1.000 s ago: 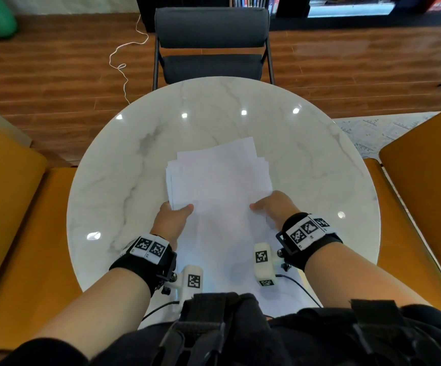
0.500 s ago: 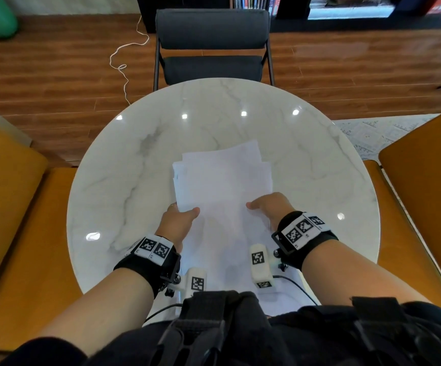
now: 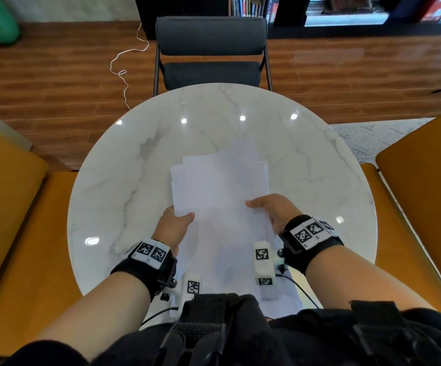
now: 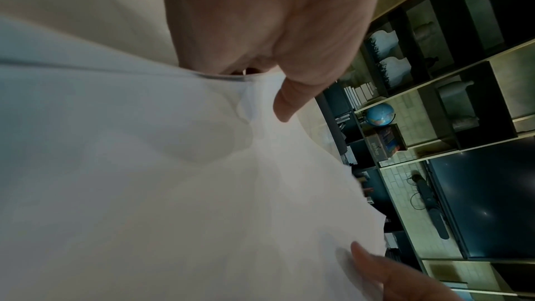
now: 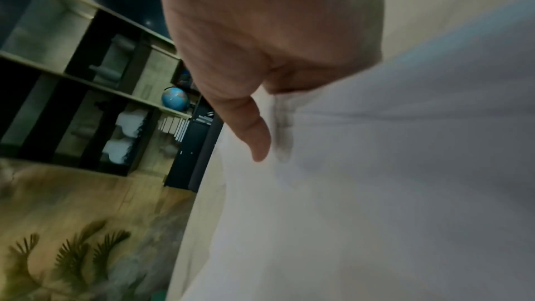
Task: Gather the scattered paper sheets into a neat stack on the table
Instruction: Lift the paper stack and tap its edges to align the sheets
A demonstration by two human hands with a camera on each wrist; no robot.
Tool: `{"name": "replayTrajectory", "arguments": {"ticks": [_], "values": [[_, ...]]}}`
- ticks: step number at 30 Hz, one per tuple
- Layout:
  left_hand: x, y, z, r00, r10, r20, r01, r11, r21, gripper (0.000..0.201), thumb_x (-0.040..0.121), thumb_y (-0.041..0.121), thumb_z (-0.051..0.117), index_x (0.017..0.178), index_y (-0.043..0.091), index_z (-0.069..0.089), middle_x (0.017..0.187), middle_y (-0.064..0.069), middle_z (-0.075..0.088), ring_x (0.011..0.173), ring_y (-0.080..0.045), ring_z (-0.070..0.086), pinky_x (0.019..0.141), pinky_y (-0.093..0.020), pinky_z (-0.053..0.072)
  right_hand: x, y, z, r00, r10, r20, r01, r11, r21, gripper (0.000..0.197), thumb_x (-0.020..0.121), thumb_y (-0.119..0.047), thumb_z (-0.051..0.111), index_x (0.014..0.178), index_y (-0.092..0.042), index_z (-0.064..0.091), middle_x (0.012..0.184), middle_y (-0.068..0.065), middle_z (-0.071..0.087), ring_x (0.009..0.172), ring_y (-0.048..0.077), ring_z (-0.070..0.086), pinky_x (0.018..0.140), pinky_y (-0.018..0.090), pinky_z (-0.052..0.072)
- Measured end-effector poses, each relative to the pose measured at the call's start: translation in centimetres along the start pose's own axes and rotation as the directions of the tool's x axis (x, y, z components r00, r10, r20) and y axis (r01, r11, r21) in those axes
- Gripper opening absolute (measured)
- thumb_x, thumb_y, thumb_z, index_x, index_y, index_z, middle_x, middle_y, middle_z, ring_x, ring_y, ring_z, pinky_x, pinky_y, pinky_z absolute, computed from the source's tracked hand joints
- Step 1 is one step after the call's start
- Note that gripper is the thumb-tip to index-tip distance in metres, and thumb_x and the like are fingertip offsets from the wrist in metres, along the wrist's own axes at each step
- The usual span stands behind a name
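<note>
A loose bundle of several white paper sheets (image 3: 220,196) lies over the middle and near side of the round marble table (image 3: 124,186), its far edges fanned unevenly. My left hand (image 3: 178,220) grips the bundle's left edge, thumb on top and fingers underneath. My right hand (image 3: 262,207) grips the right edge the same way. In the left wrist view the left thumb (image 4: 289,102) presses on the paper sheets (image 4: 162,191). In the right wrist view the right thumb (image 5: 254,136) lies on the paper sheets (image 5: 390,191).
A dark grey chair (image 3: 211,54) stands at the table's far side. Orange seats flank the table at the left (image 3: 11,207) and the right (image 3: 425,196). A white cable (image 3: 124,67) trails on the wooden floor. Shelves with a globe (image 4: 379,115) stand beyond.
Both hands have squeezed the sheets inward, so the bundle is narrower, and its near part has risen off the table. The far edges have drawn closer together.
</note>
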State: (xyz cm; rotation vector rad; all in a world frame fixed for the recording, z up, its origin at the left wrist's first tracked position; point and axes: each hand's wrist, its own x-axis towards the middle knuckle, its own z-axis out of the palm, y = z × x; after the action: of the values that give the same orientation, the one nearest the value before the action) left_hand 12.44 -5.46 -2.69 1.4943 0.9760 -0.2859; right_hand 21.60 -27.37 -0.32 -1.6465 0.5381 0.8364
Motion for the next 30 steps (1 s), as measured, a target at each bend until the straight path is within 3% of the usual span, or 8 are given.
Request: {"name": "replayTrajectory", "arguments": {"ticks": [2,7,13,16,19,22,26,30], "values": [[-0.1,-0.2,-0.1,1.0,0.011,0.013,-0.011,1.0,0.0,0.055,0.079,0.027,0.065,0.131,0.014,0.052,0.124,-0.011,0.064,0.111,-0.032,0.061,0.1,-0.05,0.048,-0.9,-0.1,-0.5,0.997,-0.052,-0.052,0.049,0.997,-0.057,0.022,0.074,-0.003,0.077,0.092,0.001,0.065,0.097,0.019,0.07,0.086,0.034,0.067,0.083,0.043,0.056],[-0.2,-0.4,-0.3,0.999,0.019,0.048,-0.016,0.999,-0.051,0.046,0.091,0.017,0.06,0.135,0.01,0.049,0.126,-0.012,0.062,0.115,-0.032,0.059,0.099,-0.043,0.047,-0.1,1.8,-0.5,0.993,-0.115,0.001,0.115,0.991,-0.064,0.049,0.07,0.006,0.074,0.117,0.0,0.062,0.113,0.019,0.07,0.106,0.038,0.066,0.1,0.054,0.049],[-0.7,0.3,-1.7,0.997,0.056,0.057,-0.047,0.988,-0.149,0.049,0.092,0.018,0.061,0.137,0.012,0.043,0.126,-0.008,0.06,0.112,-0.028,0.06,0.098,-0.043,0.048,-1.3,1.3,-1.5,0.971,-0.238,0.028,0.238,0.971,0.005,0.04,0.078,0.008,0.066,0.116,-0.004,0.062,0.11,0.02,0.071,0.101,0.039,0.067,0.092,0.048,0.053],[-1.4,1.7,-2.7,0.985,0.141,0.102,-0.106,0.951,-0.291,0.049,0.089,0.017,0.064,0.134,0.016,0.045,0.119,-0.004,0.065,0.104,-0.023,0.064,0.083,-0.04,0.053,-1.7,0.3,-2.4,0.951,-0.3,0.072,0.288,0.947,0.14,0.042,0.078,0.013,0.063,0.117,-0.003,0.061,0.112,0.021,0.069,0.1,0.038,0.066,0.094,0.049,0.051],[-2.4,4.0,-2.8,0.949,0.241,0.203,-0.182,0.945,-0.272,0.046,0.091,0.015,0.061,0.135,0.017,0.049,0.126,-0.005,0.065,0.114,-0.022,0.062,0.1,-0.041,0.047,-2.0,-1.0,-2.9,0.932,-0.351,0.086,0.331,0.925,0.185,0.047,0.08,0.014,0.06,0.125,0.0,0.056,0.116,0.022,0.066,0.105,0.037,0.064,0.098,0.049,0.05],[-3.5,6.4,-2.0,0.939,0.303,0.163,-0.278,0.948,-0.156,0.042,0.091,0.01,0.06,0.133,0.015,0.052,0.131,-0.01,0.062,0.121,-0.029,0.058,0.109,-0.046,0.041,-2.7,-2.2,-2.8,0.91,-0.415,0.01,0.41,0.901,0.145,0.051,0.079,0.011,0.064,0.128,-0.002,0.055,0.121,0.018,0.066,0.111,0.037,0.064,0.101,0.049,0.048],[-6.6,9.9,-1.0,0.879,0.476,-0.007,-0.476,0.879,0.015,0.04,0.091,0.017,0.058,0.131,0.02,0.053,0.121,-0.001,0.063,0.111,-0.023,0.059,0.101,-0.038,0.046,-5.4,-4.5,-2.2,0.824,-0.54,-0.171,0.554,0.832,0.043,0.043,0.081,0.0,0.067,0.122,-0.008,0.059,0.111,0.01,0.069,0.1,0.029,0.066,0.09,0.042,0.056],[-10.4,13.1,-0.6,0.745,0.658,-0.113,-0.667,0.742,-0.071,0.038,0.092,0.014,0.057,0.129,0.021,0.052,0.115,0.003,0.061,0.102,-0.014,0.059,0.09,-0.028,0.045,-8.7,-7.6,-1.9,0.669,-0.693,-0.268,0.732,0.678,0.071,0.033,0.077,-0.012,0.068,0.108,-0.022,0.06,0.103,0.007,0.071,0.099,0.03,0.068,0.085,0.041,0.056]]}}
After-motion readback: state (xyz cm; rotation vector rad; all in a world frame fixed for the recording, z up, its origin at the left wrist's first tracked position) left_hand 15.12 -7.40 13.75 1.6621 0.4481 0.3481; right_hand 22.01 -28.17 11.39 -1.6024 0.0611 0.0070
